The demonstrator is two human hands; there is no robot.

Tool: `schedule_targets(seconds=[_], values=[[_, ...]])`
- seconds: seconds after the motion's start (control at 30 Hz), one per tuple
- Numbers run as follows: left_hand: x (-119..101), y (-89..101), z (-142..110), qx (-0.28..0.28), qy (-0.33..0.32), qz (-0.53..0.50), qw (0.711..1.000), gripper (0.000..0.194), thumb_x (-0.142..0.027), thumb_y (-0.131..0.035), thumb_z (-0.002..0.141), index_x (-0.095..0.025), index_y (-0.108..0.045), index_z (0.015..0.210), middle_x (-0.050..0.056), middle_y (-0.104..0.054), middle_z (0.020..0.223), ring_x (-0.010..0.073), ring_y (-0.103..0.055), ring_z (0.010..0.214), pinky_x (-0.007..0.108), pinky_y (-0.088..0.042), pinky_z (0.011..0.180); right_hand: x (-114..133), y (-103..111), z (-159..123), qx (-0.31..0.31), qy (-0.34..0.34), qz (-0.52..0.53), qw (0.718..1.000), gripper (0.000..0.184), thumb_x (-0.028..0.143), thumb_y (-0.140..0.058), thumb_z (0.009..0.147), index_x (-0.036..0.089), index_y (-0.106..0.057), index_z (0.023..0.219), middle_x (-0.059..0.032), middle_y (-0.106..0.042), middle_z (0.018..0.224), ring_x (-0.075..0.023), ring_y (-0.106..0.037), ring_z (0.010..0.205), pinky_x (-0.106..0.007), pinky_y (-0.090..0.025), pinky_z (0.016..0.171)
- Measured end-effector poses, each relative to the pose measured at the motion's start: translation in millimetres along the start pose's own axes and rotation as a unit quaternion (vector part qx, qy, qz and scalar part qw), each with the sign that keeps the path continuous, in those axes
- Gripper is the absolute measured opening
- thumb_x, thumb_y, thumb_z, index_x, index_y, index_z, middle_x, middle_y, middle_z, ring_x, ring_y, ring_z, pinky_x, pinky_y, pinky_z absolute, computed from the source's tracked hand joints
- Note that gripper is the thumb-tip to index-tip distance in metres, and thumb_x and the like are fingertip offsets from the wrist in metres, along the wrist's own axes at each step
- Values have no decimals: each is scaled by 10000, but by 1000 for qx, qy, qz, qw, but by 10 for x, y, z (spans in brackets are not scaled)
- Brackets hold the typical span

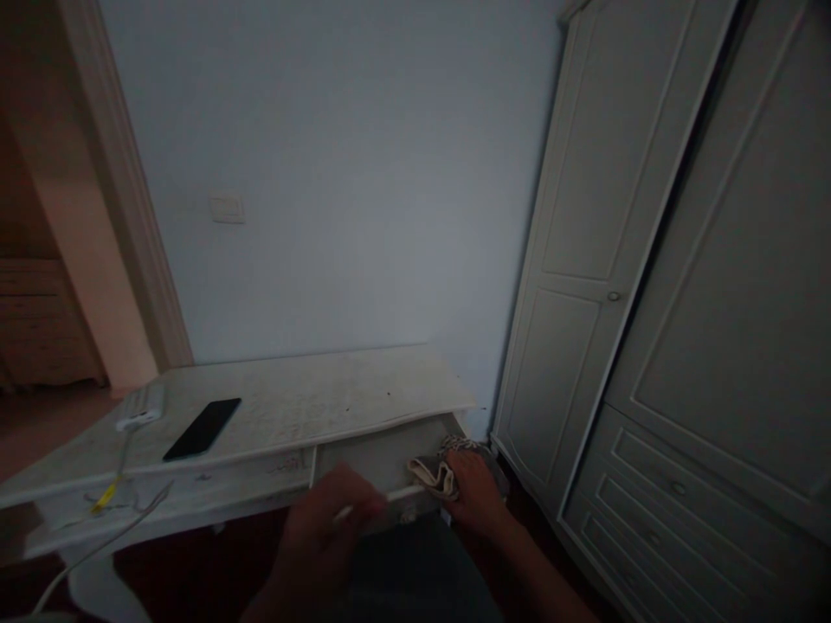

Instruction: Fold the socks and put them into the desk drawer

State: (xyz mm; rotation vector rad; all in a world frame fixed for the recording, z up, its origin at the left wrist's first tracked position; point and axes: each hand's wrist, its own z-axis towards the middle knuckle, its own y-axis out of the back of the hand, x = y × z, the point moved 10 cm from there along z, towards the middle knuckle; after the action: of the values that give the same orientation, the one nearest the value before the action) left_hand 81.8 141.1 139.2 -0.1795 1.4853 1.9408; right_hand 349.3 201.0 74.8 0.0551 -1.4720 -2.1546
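A white drawer [376, 454] stands pulled out from the right part of a white table [363, 381]. My left hand [325, 528] is closed at the drawer's front edge, a pale strip of which shows between thumb and fingers; the hand is slightly blurred. Over the drawer's right end, my right hand [477, 489] grips a bunched cloth [432, 476], beige-edged with a patterned part. The hand covers part of this cloth. Behind my hands, the visible drawer floor is plain and pale.
A dark phone [202, 428] and a white power strip [141, 407] with a cable lie on the tabletop's left side. Pale wardrobes [571, 346] with drawers stand close on the right. The wall behind carries a light switch [227, 208]. A doorway opens at far left.
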Motion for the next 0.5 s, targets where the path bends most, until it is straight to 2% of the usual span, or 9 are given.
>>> schedule_targets(seconds=[0.07,0.13,0.23,0.33,0.43,0.5], values=[[96,7,145,-12,-3,-21,1000,522,-525,-317,1095,-273,-749,946,73,-763,992,269,-684,984,399,-560,920,-2,-13,-20,-1,4,7,1000,382,339,-714,831,204,-610,1172,-125,-688,1178,-323,-610,1118,-430,-421,1003],[283,-109,273,-6,10,12,1000,499,-498,-316,1085,-260,-721,915,83,-762,968,258,-675,943,386,-538,903,-11,-25,-62,-6,2,8,1000,458,304,-728,799,201,-603,1228,-141,-664,1256,-339,-585,1186,-444,-412,1043],[513,-479,326,62,6,118,991,456,-450,-344,1091,-240,-713,924,93,-764,1004,254,-683,966,382,-506,915,-57,-43,-164,-28,-31,-24,999,486,209,-737,739,217,-622,1210,-147,-630,1318,-354,-554,1219,-448,-416,1042],[607,-782,242,137,2,189,972,503,-402,-277,1117,-226,-743,1048,111,-782,1082,275,-716,1049,385,-505,938,-88,-105,-294,-54,-70,-68,994,419,167,-740,718,226,-648,1122,-145,-640,1256,-362,-565,1152,-454,-432,987],[597,-849,182,168,9,214,962,561,-384,-212,1130,-221,-749,1141,118,-793,1122,289,-738,1087,389,-516,941,-89,-235,-412,-75,-78,-77,991,351,183,-744,734,228,-650,1070,-129,-655,1186,-353,-585,1122,-447,-443,981],[568,-838,175,178,6,218,960,548,-383,-224,1128,-227,-747,1183,116,-795,1141,289,-742,1096,382,-519,933,-112,-322,-474,-91,-79,-78,990,384,188,-744,728,235,-649,1097,-124,-666,1187,-353,-596,1135,-452,-447,1006]])
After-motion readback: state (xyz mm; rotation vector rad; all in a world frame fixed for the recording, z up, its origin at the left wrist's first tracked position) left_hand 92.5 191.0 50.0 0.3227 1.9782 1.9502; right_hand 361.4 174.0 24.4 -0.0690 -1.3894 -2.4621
